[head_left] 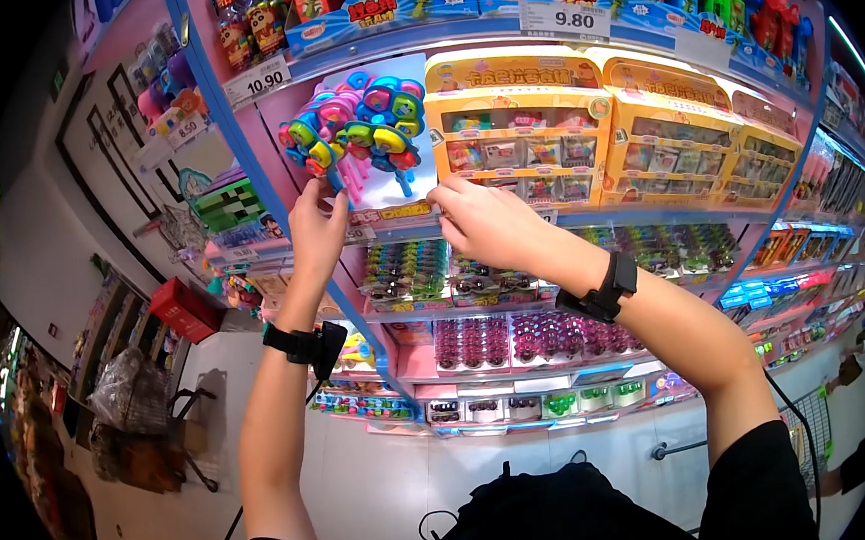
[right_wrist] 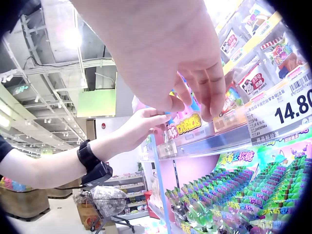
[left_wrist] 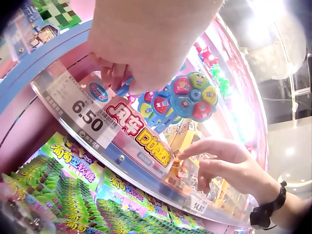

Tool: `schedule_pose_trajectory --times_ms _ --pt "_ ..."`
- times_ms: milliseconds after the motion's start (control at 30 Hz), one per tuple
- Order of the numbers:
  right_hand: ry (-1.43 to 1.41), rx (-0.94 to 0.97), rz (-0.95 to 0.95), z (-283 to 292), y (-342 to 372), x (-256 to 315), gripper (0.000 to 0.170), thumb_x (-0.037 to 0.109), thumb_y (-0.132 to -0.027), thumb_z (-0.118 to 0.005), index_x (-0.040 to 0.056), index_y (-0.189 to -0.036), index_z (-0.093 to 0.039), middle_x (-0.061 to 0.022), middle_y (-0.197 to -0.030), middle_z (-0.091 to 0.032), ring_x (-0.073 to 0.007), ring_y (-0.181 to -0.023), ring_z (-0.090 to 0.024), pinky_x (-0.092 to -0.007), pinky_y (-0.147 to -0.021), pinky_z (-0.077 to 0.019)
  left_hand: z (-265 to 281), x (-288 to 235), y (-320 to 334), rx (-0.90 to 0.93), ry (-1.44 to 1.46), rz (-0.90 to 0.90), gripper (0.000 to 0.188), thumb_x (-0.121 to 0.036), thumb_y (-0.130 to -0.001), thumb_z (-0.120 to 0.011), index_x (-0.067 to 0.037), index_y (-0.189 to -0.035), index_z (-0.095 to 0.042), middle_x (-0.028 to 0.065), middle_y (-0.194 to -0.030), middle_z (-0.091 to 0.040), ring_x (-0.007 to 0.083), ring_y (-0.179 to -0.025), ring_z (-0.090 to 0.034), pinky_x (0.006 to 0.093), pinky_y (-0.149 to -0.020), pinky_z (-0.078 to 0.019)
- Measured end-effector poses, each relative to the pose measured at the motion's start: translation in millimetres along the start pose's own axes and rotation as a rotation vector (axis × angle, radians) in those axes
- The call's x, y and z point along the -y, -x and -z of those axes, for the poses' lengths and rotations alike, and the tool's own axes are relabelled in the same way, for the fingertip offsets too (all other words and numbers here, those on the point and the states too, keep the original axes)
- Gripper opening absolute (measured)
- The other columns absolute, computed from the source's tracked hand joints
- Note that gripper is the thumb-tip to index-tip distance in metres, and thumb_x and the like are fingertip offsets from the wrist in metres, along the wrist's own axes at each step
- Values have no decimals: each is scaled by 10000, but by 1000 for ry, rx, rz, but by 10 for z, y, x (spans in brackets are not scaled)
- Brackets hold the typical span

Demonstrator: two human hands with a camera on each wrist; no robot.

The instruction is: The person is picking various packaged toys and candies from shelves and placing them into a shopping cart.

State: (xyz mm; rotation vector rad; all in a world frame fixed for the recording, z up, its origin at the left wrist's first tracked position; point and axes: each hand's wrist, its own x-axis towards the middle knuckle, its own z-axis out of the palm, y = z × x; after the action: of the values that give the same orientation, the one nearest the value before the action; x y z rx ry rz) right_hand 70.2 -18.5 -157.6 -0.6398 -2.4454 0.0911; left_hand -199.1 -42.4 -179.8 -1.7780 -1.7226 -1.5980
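The left hand [head_left: 318, 233], the nearer, pinches a blue handle [head_left: 336, 180] whose long axis runs roughly 11 to 5 o'clock; the clustered pinwheel candies [head_left: 382, 118] stand at 1 o'clock from its fingers, above their display box [left_wrist: 139, 131]. The right hand [head_left: 489, 218] bends its fingers beside the display box's right end; I cannot tell whether they grip it. Yellow snack boxes [head_left: 514, 69] bound 3 o'clock; open room lies toward 6.

The middle shelf [head_left: 650, 218] carried pinwheels [head_left: 387, 118] towards its left end, with yellow boxes [head_left: 514, 76] in a row just beside them. Green and purple sweets [head_left: 404, 264] lay in rows on the lower shelf [head_left: 455, 312]; blue boxes [head_left: 374, 11] stood on the upper shelf [head_left: 436, 39].
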Motion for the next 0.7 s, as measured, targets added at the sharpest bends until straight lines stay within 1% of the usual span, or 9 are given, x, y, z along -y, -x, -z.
schedule_pose_trajectory --times_ms 67,133,200,267,400,467,567,667,700 --pt "6 9 31 -118 -34 21 228 136 -906 -527 18 -1101 -535 -179 -1033 -580 -399 -906 -628 -495 -766 -526 1 -6 -5 -14 -44 -42 261 -153 -863 -678 41 -1025 -615 154 -881 -693 238 -736 -647 366 -682 -506" --pt "24 7 7 -82 33 -10 242 119 -884 -534 -4 -1093 -530 -189 -1048 -577 -400 -892 -635 -493 -757 -538 41 -90 -2 43 6 49 248 -141 -870 -675 45 -1020 -610 150 -872 -690 217 -692 -640 343 -651 -502" --pt "24 -8 9 -140 50 -26 248 109 -868 -543 -12 -1085 -532 -192 -1063 -577 -398 -894 -640 -490 -757 -545 34 -75 17 37 11 1 235 -134 -879 -677 45 -1014 -607 112 -842 -684 154 -655 -605 304 -612 -482" --pt "3 -42 23 -207 90 -22 243 107 -860 -552 -16 -1069 -541 -190 -1070 -580 -398 -886 -645 -490 -741 -549 53 -38 19 51 -40 -39 234 -135 -890 -671 46 -1025 -610 102 -835 -684 137 -644 -586 295 -605 -473" --pt "-42 -63 44 -294 184 -57 241 98 -847 -564 -22 -1056 -547 -196 -1075 -591 -399 -852 -652 -484 -710 -558 83 -51 -2 114 -51 8 223 -138 -909 -659 45 -1026 -609 76 -768 -651 124 -652 -581 289 -610 -470" --pt "-46 -95 75 -320 200 -128 247 94 -841 -571 -23 -1058 -547 -199 -1068 -595 -399 -844 -653 -481 -706 -559 63 28 -15 112 -61 -2 238 -141 -908 -663 49 -1038 -599 79 -788 -644 130 -673 -590 291 -616 -473" --pt "-43 -136 81 -297 241 -150 233 96 -840 -575 -16 -1042 -545 -195 -1040 -600 -400 -836 -649 -477 -698 -559 59 101 2 32 -53 -12 229 -145 -910 -665 26 -1048 -603 80 -839 -651 134 -711 -600 286 -639 -474" --pt "-71 -91 39 -271 321 -107 202 105 -857 -562 23 -1042 -558 -180 -1005 -598 -403 -841 -641 -488 -704 -549 137 22 168 -114 -19 -109 222 -152 -912 -668 2 -1062 -609 75 -894 -654 137 -751 -602 274 -671 -472" --pt "-85 -99 30 -273 367 -91 198 111 -862 -562 26 -1041 -564 -175 -1009 -599 -401 -856 -639 -487 -717 -543 170 18 277 -116 -10 -86 196 -136 -916 -664 -7 -1057 -622 58 -909 -655 123 -785 -597 264 -697 -467"
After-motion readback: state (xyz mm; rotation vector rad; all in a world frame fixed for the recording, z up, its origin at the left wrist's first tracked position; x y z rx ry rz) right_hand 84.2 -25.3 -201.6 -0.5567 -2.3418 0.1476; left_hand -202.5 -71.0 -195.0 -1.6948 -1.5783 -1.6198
